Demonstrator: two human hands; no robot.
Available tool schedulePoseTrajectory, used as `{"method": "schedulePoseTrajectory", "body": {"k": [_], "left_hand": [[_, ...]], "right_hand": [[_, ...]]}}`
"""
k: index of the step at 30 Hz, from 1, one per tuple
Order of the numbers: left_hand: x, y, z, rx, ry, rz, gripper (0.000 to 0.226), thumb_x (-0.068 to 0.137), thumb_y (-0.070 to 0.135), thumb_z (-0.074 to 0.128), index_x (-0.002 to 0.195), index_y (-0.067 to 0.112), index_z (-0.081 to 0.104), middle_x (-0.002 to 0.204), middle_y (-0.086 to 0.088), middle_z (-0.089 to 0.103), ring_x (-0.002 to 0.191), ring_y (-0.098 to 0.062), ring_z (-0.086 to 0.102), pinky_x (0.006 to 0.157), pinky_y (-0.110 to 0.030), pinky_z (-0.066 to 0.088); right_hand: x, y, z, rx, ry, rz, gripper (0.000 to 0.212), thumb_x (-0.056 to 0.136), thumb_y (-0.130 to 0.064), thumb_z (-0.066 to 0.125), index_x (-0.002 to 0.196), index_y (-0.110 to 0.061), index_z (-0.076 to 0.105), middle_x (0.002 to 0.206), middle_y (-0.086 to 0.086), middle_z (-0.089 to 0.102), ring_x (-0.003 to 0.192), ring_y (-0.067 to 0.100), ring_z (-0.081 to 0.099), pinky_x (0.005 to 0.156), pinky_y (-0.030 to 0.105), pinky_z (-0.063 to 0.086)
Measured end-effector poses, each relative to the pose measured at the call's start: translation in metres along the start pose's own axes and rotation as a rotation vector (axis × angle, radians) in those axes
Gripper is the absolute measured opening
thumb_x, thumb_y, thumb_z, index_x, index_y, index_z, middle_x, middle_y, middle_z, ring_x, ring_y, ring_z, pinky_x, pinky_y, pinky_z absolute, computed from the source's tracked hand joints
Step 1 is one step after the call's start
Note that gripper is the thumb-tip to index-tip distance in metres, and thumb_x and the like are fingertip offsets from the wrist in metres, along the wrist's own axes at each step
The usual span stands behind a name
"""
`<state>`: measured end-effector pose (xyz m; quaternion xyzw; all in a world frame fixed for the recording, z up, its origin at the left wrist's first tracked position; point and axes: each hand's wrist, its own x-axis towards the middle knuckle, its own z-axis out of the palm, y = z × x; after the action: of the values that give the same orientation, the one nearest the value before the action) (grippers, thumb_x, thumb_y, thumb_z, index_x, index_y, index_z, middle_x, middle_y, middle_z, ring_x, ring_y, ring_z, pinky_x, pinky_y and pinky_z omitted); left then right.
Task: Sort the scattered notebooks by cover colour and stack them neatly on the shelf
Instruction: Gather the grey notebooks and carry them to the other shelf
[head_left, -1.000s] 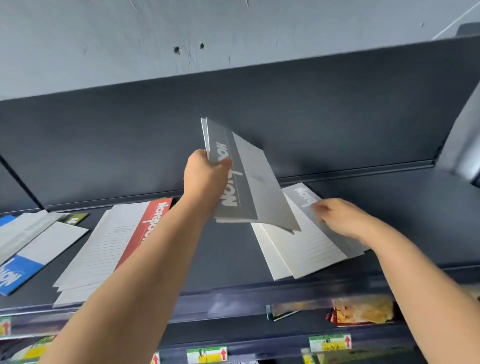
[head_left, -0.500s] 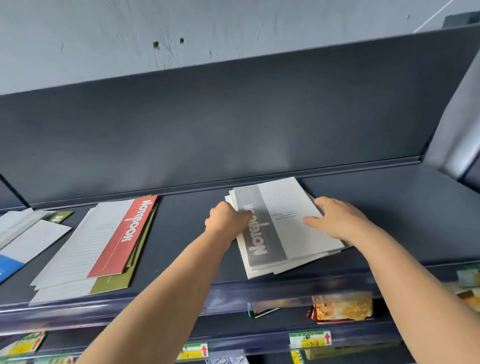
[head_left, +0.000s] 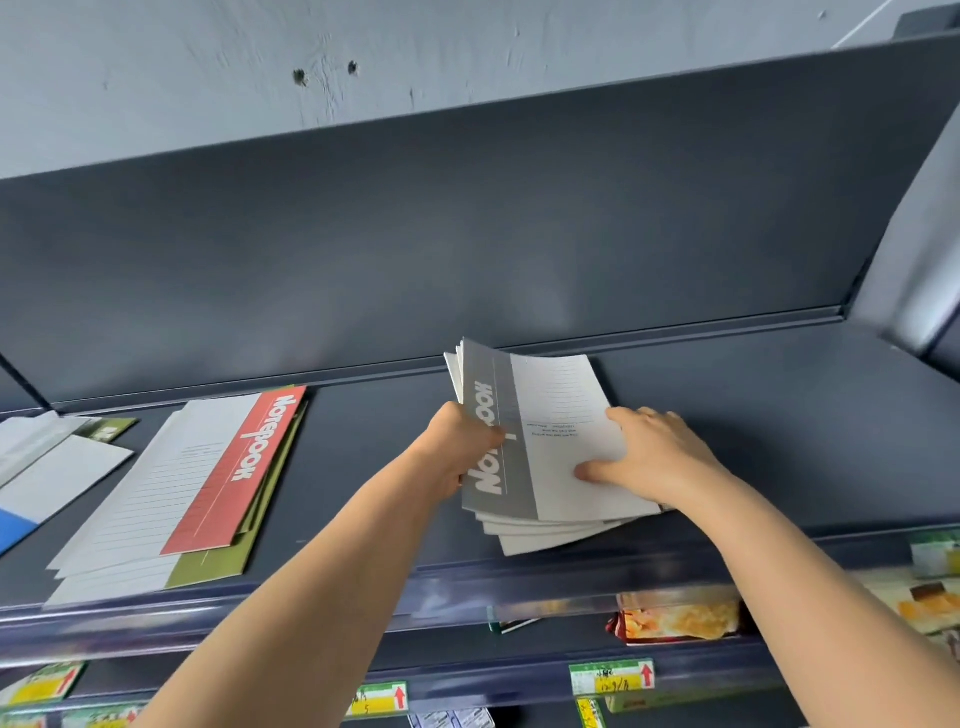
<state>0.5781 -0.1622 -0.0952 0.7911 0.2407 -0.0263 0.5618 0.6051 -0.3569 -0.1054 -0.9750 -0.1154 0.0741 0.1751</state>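
Observation:
A stack of several grey-and-white notebooks (head_left: 550, 415) rests on the dark shelf (head_left: 753, 415), its far end lifted and fanned. My left hand (head_left: 460, 447) grips the stack's left edge, thumb on the grey cover strip. My right hand (head_left: 649, 457) presses flat on the top cover's right side, fingers spread. To the left lies a red-striped notebook (head_left: 249, 462) on top of an olive-green one (head_left: 218, 564). A blue-and-white notebook (head_left: 47, 478) lies at the far left edge, partly cut off.
The shelf's upright back panel (head_left: 467, 234) rises behind the notebooks, and a grey post (head_left: 914, 249) bounds the right side. Lower shelves hold snack packets (head_left: 680, 616) and price tags (head_left: 610, 678). Bare shelf surface lies between the two stacks and right of the grey one.
My left hand brought the raised grey notebook down onto the grey stack. Both hands then closed on the stack's sides, and its far end has since lifted and fanned.

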Motion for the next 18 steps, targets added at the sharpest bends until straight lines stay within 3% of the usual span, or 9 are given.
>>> {"method": "schedulePoseTrajectory", "body": {"k": [3,5,7,9,11,13,15,18], "left_hand": [[-0.002,0.003,-0.004,-0.067,0.024,0.1,0.008,0.09,0.006,0.058,0.097,0.01,0.057,0.085,-0.009,0.063,0.071,-0.025,0.059,0.062,-0.035,0.053],[-0.005,0.007,-0.008,-0.129,0.024,0.16,0.016,0.09,0.008,0.059,0.106,0.012,0.056,0.091,-0.006,0.064,0.077,-0.022,0.059,0.064,-0.033,0.052],[-0.008,0.01,-0.013,-0.189,0.0,0.225,0.022,0.091,0.009,0.06,0.111,0.015,0.056,0.095,-0.002,0.066,0.081,-0.018,0.061,0.068,-0.032,0.051],[-0.013,0.015,-0.017,-0.234,-0.042,0.291,0.024,0.092,0.008,0.06,0.114,0.017,0.056,0.094,0.001,0.066,0.079,-0.014,0.061,0.07,-0.03,0.051],[-0.019,0.019,-0.018,-0.285,-0.12,0.337,0.026,0.092,0.006,0.059,0.116,0.016,0.055,0.094,0.002,0.067,0.077,-0.014,0.063,0.071,-0.031,0.053],[-0.026,0.021,-0.017,-0.271,-0.197,0.374,0.025,0.094,0.006,0.058,0.116,0.016,0.054,0.094,0.003,0.068,0.076,-0.012,0.064,0.069,-0.031,0.054],[-0.034,0.02,-0.013,-0.186,-0.263,0.423,0.024,0.095,0.009,0.056,0.117,0.018,0.051,0.096,0.001,0.066,0.08,-0.014,0.063,0.074,-0.034,0.055],[-0.049,0.012,-0.003,-0.04,-0.385,0.503,0.022,0.096,0.014,0.054,0.116,0.02,0.048,0.102,-0.001,0.064,0.085,-0.016,0.06,0.074,-0.034,0.051]], "right_hand": [[0.0,0.005,-0.001,0.172,0.028,-0.001,0.07,0.09,-0.047,0.058,0.148,-0.027,0.025,0.149,0.003,0.035,0.134,0.027,0.034,0.097,0.04,0.04],[-0.002,0.007,-0.004,0.39,0.066,0.0,0.077,0.093,-0.037,0.058,0.153,-0.029,0.01,0.154,0.001,0.028,0.138,0.024,0.034,0.102,0.04,0.036],[-0.008,0.007,-0.009,0.581,0.134,0.006,0.082,0.093,-0.025,0.06,0.153,-0.03,0.004,0.153,-0.001,0.033,0.136,0.021,0.038,0.106,0.039,0.035],[-0.019,0.006,-0.016,0.69,0.21,0.017,0.079,0.094,-0.016,0.058,0.154,-0.029,0.007,0.141,-0.005,0.045,0.128,0.02,0.046,0.105,0.038,0.038],[-0.037,0.002,-0.02,0.779,0.268,0.01,0.064,0.095,-0.009,0.052,0.149,-0.03,0.026,0.122,-0.013,0.055,0.115,0.016,0.055,0.099,0.035,0.044],[-0.058,-0.001,-0.018,0.768,0.328,-0.003,0.05,0.095,-0.004,0.047,0.136,-0.032,0.043,0.12,-0.012,0.062,0.111,0.016,0.059,0.098,0.039,0.048],[-0.082,-0.004,-0.011,0.729,0.393,0.052,0.05,0.095,-0.003,0.046,0.134,-0.034,0.042,0.124,-0.011,0.06,0.112,0.015,0.058,0.096,0.04,0.048],[-0.127,-0.009,0.005,0.649,0.542,0.191,0.051,0.094,-0.003,0.045,0.134,-0.034,0.04,0.115,-0.011,0.059,0.104,0.016,0.057,0.082,0.033,0.046]]}}
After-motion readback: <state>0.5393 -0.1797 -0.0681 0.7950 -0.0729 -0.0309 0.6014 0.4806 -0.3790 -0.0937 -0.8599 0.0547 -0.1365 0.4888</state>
